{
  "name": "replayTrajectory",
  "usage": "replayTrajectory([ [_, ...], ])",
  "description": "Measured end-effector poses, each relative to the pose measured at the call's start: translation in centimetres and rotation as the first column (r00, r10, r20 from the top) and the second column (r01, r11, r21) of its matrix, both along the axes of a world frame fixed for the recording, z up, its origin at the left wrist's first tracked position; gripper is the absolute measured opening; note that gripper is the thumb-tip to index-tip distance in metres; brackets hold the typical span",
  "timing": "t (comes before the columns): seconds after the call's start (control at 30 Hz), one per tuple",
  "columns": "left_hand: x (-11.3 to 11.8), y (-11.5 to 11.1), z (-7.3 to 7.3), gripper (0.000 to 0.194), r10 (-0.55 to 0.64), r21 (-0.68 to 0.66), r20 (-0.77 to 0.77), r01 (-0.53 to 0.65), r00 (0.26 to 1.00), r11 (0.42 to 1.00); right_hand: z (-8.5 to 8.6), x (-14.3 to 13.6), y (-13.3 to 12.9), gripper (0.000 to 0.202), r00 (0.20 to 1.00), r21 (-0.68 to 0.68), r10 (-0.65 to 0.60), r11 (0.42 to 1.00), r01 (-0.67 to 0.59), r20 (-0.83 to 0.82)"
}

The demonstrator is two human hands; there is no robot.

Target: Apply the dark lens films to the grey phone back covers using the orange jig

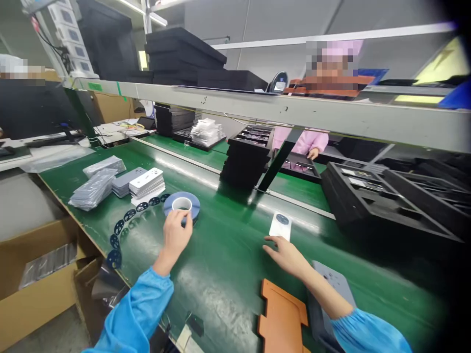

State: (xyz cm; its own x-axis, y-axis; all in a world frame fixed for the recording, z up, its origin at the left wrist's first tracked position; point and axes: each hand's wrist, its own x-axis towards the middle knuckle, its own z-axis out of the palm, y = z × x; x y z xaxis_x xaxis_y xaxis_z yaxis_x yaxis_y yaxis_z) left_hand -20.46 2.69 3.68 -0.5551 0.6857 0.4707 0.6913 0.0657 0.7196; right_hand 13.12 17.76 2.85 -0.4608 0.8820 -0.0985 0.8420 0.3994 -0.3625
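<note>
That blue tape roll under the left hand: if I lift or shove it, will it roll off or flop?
The tape roll lies flat on the green belt, so it probably slides rather than rolls. Its wound ring and core look stiff, not floppy. The left hand already touches its near edge; set on edge, it could roll.

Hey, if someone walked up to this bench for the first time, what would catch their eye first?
Probably the blue tape roll on the green belt, with the left hand touching its near edge. Next, the right hand reaching toward a white phone back cover lying flat just beyond its fingertips. Stacks of black foam trays stand behind, and an orange jig lies near the front edge.
</note>
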Motion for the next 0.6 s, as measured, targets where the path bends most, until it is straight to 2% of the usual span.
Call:
replayTrajectory([
  [0.17, -7.5, -1.5, 0.1, 0.039, 0.248, -0.060, -0.140, -0.259, 0.958, 0.964, 1.1, -4.3, -3.0, 0.042, 0.984, -0.010, 0.156, 0.988, -0.157, -0.082],
  [0.23, -9.7, -2.2, 0.4, 0.046, 0.319, -0.128, -0.181, -0.344, 0.930, 0.930, 1.8, -5.9, -4.4, 0.040, 0.971, -0.016, 0.210, 0.977, -0.213, -0.116],
  [0.33, -11.7, -4.2, 1.4, 0.055, 0.397, -0.248, -0.237, -0.450, 0.887, 0.858, 2.8, -7.6, -6.8, 0.038, 0.944, -0.025, 0.296, 0.953, -0.302, -0.146],
  [0.43, -12.9, -7.8, 2.2, 0.067, 0.458, -0.358, -0.291, -0.539, 0.840, 0.762, 3.8, -8.5, -9.3, 0.036, 0.918, -0.033, 0.359, 0.929, -0.369, -0.171],
  [0.5, -13.5, -10.9, 2.2, 0.076, 0.467, -0.490, -0.323, -0.568, 0.823, 0.662, 4.4, -8.7, -11.0, 0.033, 0.899, -0.023, 0.390, 0.916, -0.402, -0.198],
  [0.57, -13.9, -14.3, 1.6, 0.074, 0.447, -0.652, -0.264, -0.500, 0.854, 0.570, 4.8, -8.7, -12.7, 0.031, 0.881, -0.005, 0.421, 0.902, -0.433, -0.215],
  [0.6, -13.8, -15.9, 1.2, 0.068, 0.430, -0.711, -0.212, -0.441, 0.877, 0.548, 5.0, -8.6, -13.6, 0.031, 0.872, -0.003, 0.438, 0.893, -0.450, -0.218],
])
